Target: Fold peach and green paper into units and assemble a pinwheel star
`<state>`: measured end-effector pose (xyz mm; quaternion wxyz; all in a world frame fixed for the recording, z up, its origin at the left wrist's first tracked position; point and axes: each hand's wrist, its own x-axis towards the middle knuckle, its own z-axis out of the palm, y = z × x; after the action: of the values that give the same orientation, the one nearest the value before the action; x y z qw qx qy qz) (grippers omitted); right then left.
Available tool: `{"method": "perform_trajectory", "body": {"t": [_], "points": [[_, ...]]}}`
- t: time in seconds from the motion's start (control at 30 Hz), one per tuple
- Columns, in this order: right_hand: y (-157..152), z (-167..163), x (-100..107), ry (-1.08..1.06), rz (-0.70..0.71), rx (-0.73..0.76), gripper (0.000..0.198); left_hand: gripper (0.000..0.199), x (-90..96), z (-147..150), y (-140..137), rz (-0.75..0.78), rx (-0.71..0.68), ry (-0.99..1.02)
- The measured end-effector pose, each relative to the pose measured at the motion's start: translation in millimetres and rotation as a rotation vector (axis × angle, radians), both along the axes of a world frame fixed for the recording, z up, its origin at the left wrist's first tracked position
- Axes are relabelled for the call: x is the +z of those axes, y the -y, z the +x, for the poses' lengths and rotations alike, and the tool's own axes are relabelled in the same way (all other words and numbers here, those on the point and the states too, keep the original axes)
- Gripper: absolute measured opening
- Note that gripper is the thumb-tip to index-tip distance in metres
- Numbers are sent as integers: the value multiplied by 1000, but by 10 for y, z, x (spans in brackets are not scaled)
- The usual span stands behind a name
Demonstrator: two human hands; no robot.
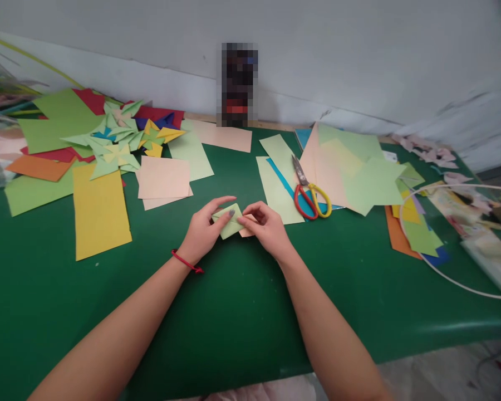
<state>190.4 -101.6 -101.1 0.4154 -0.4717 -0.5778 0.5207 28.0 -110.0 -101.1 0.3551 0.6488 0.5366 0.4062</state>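
Observation:
My left hand [204,228] pinches a light green folded paper [231,227] between thumb and fingers, just above the green table. A small peach folded paper [247,231] meets its right side, and the fingers of my right hand [264,223] are closed on that piece. Whether the two papers are tucked into each other is hidden by my fingertips. Off to the right lie scissors [308,192] with one red and one yellow handle, resting on pale green sheets [271,186] and a blue strip [280,175].
Folded paper stars [119,139] and coloured sheets are heaped at the back left, near a yellow sheet [100,214] and peach sheets [165,177]. A pixelated upright object [239,83] leans on the wall. More sheets [359,167] and a white cable loop [417,262] are at right.

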Motion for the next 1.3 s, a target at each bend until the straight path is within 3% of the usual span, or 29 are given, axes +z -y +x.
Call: {"method": "perform_trajectory", "body": {"t": [0.13,0.27,0.4,0.53,0.73,1.0,1.3], "points": [[-17,12,-28,36,91,-89,24,37,-21,19,8,149,34,9],[-9,17,-20,138,253,-161,20,22,-1,26,53,386,-6,-227],[20,-3,15,227,341,-140,15,20,-5,28,86,433,-110,-363],[34,-19,28,254,356,-115,15,20,-13,32,95,423,-119,-437],[46,-26,46,253,300,-109,15,12,29,53,112,407,-100,-447],[19,-13,14,91,74,-129,21,14,14,55,119,396,-103,-423],[-15,34,29,69,10,-69,24,15,-5,59,120,392,-100,-382]]}}
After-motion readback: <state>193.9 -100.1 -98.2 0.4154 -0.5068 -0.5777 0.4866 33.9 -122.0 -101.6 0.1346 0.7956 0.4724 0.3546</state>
